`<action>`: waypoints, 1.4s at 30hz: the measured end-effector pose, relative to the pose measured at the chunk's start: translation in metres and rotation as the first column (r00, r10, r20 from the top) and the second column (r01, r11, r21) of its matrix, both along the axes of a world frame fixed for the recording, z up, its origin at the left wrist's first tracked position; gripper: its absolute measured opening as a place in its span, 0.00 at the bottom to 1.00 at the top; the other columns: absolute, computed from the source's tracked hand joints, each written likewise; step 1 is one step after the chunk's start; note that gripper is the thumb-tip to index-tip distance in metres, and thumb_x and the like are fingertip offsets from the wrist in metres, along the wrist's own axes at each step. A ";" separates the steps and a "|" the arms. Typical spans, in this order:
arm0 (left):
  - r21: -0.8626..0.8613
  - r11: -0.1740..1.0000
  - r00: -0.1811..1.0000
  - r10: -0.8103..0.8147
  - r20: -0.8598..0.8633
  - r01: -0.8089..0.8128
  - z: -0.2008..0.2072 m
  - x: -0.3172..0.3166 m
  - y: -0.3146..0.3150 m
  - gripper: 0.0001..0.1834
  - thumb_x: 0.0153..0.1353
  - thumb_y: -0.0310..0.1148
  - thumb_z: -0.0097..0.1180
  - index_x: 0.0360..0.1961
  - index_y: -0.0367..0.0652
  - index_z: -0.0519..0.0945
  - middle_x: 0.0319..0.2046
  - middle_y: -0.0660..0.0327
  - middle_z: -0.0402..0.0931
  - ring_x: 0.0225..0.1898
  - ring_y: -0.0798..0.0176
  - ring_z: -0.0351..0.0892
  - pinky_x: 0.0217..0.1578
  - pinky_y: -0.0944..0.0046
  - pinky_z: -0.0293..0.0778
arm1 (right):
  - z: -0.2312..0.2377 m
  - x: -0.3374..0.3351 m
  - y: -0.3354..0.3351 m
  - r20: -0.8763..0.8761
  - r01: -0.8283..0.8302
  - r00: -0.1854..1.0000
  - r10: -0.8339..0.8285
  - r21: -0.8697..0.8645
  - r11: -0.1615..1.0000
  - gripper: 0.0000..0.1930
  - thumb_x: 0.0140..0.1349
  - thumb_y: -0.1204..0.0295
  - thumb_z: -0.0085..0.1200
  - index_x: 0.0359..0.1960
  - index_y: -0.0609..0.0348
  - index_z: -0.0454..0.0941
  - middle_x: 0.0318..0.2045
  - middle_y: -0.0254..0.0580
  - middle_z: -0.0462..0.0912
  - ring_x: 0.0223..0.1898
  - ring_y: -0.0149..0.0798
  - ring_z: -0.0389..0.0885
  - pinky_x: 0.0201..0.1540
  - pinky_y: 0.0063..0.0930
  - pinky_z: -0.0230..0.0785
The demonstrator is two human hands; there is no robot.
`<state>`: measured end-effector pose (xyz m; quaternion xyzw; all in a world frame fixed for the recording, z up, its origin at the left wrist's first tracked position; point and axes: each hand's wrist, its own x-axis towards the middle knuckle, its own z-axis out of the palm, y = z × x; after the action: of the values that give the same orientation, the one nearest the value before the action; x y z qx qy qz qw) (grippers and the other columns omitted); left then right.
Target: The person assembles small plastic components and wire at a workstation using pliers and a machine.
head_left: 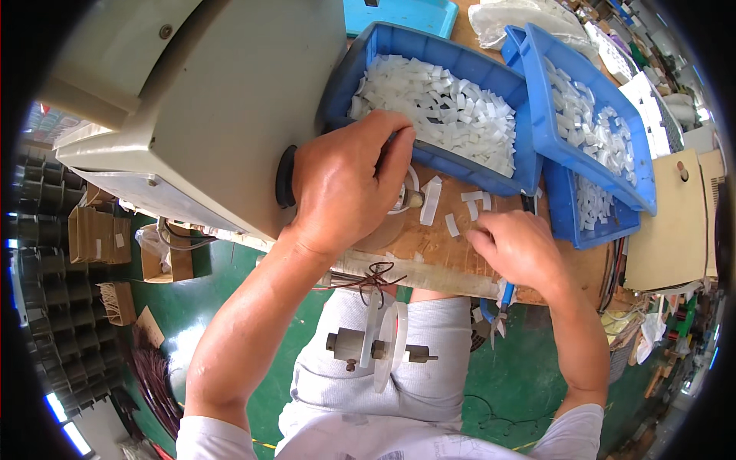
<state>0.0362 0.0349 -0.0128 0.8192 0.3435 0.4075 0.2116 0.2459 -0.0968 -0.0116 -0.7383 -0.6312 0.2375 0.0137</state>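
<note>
My left hand (341,184) is beside the black ring on the side of the beige machine (238,100). Its fingers are curled with the thumb against them, and anything inside is hidden. Just past it, a round white part with a brass-coloured tip (415,199) sticks out over the wooden table. A longer white strip (432,201) lies next to that tip. My right hand (523,251) rests low over the table with bent, closed fingers; what they may grip cannot be seen. Small white plastic pieces (452,225) lie loose near its fingertips.
A blue bin (460,165) full of white pieces stands behind my hands. Another blue bin (640,180) is stacked at an angle on a lower one (567,222) at right. Blue-handled pliers (506,297) hang at the table's front edge. A shaft with a clear disc (391,347) is above my lap.
</note>
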 end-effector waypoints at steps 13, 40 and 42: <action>0.010 1.000 0.999 0.023 0.042 -0.024 0.001 0.004 0.000 0.05 0.64 0.35 0.62 0.37 0.47 0.83 0.23 0.55 0.82 0.24 0.46 0.81 0.26 0.51 0.76 | 0.027 0.032 0.004 0.140 0.064 0.989 -0.047 -0.126 0.990 0.19 0.70 0.58 0.51 0.33 0.62 0.83 0.29 0.56 0.85 0.34 0.61 0.84 0.41 0.53 0.75; -0.020 0.998 0.998 0.057 -0.030 -0.058 0.006 0.006 -0.002 0.05 0.65 0.31 0.63 0.40 0.43 0.85 0.22 0.59 0.81 0.22 0.67 0.80 0.25 0.66 0.73 | -0.037 -0.040 0.034 -0.865 -0.020 -0.462 -0.197 -0.212 0.977 0.38 0.70 0.30 0.34 0.54 0.54 0.71 0.35 0.41 0.79 0.35 0.38 0.80 0.35 0.30 0.73; -0.064 0.994 0.996 0.083 -0.015 -0.083 -0.003 0.007 0.002 0.05 0.64 0.31 0.63 0.38 0.44 0.85 0.22 0.57 0.82 0.22 0.61 0.82 0.25 0.63 0.75 | -0.034 -0.044 0.035 -0.818 -0.033 -0.496 -0.291 -0.317 0.948 0.34 0.70 0.30 0.36 0.45 0.51 0.70 0.29 0.34 0.72 0.27 0.31 0.71 0.31 0.28 0.68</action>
<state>0.0433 0.0366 -0.0154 0.7995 0.3916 0.3995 0.2186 0.2019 -0.0617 -0.0459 -0.2447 -0.1801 0.8062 0.5076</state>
